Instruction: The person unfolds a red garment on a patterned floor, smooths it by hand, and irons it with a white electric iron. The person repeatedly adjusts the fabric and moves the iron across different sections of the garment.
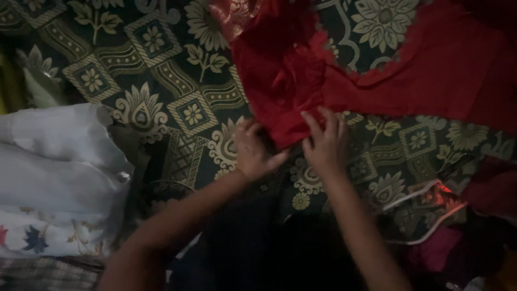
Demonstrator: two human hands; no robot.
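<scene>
A red cloth (301, 75) lies spread over a dark green carpet with cream flower patterns (161, 64). My left hand (252, 151) rests at the cloth's near corner, thumb stretched toward the fabric edge. My right hand (325, 141) lies flat with its fingers spread on the red cloth's lower edge. Both hands touch the same near corner of the cloth, a hand's width apart. The picture is dim and a little blurred.
A pile of white folded fabric with small blue and red flowers (59, 178) sits at the left. Dark red and pink fabrics with a white-edged strip (436, 199) lie at the right. More red cloth (468, 59) covers the upper right.
</scene>
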